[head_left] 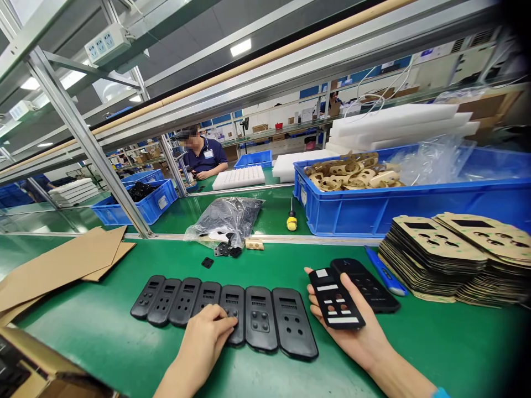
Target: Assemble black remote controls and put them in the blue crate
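Black plastic housings, each with a window and button openings, lie side by side in a row on the green table. My left hand (209, 334) is closed in a pinch, its fingertips against the button area of a middle housing (233, 296); whatever lies between them is hidden. One housing to the right (259, 318) has raised black buttons; the rightmost housing (293, 326) has round holes. In my right hand (357, 337) is a black panel with white patches (336, 298), raised and tilted toward me. A larger black housing (371, 287) lies just behind that hand.
Stacked tan-faced cut-outs (435, 260) stand right, by a blue cutter (385, 273). Behind are a blue bin (344, 213), a yellow-handled screwdriver (292, 221) and a plastic bag (228, 218) with black keypads. Cardboard (58, 265) lies left; a person (203, 155) sits opposite.
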Available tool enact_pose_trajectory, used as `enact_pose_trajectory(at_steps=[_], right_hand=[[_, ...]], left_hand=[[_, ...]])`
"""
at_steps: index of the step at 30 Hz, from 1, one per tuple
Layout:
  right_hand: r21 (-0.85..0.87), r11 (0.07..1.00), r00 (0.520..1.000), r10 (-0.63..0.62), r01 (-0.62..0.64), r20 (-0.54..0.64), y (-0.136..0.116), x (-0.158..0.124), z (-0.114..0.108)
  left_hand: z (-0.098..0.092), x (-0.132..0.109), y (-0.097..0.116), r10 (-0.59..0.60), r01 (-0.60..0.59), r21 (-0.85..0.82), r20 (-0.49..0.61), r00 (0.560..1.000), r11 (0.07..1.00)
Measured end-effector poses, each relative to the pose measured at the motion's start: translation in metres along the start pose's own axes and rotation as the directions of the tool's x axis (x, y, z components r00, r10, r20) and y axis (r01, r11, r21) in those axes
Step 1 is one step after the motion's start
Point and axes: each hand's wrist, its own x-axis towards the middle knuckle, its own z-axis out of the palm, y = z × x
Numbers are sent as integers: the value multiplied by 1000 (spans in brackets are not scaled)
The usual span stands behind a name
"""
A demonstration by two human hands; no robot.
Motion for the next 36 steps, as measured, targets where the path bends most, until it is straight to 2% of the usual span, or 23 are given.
enact_pose_trajectory(at_steps=[4,7,9,13,16,19,22,25,29,31,33,34,36], right_hand=[[4,1000,1000,0,0,-8,0,1,-1],[7,1000,1000,3,-3,-6,1,2,-1],[10,1000,1000,3,-3,3,1,3,-2],[11,1000,1000,4,-4,13,1,5,-4],[6,1000,1000,2,-2,16,1,5,-6],[4,1000,1000,5,-5,28,1,4,-5],[4,1000,1000,1,-1,29,0,3,-4],[-4,1000,1000,3,-3,27,0,3,-4],[-8,1000,1000,9,-9,28,0,4,-4],[-5,1000,1000,4,-4,26,0,3,-4],[-1,1000,1000,2,-2,31,1,3,-4],[2,1000,999,1,-1,35,1,3,-4],[10,1000,999,3,-4,43,1,3,-4]], left_hand=[[7,-3,1,122,-114,149,-44,992,982],[7,-7,1,160,-153,107,-61,985,982],[4,-9,1,134,-133,16,-61,989,991],[-10,-13,6,-17,3,-204,-67,998,979],[-23,-15,10,-102,74,-267,-90,991,961],[-27,-15,12,-103,81,-282,-63,993,956],[-17,-15,11,-17,13,-150,-19,1000,989],[2,-17,9,52,-54,-35,-66,997,998],[13,-17,7,37,-59,-183,-122,992,981],[7,-18,8,-26,2,-272,-86,996,962],[-6,-21,10,-77,73,-354,3,997,932],[-13,-24,11,-66,89,-399,72,995,913],[-28,-31,14,57,66,-473,241,969,878]])
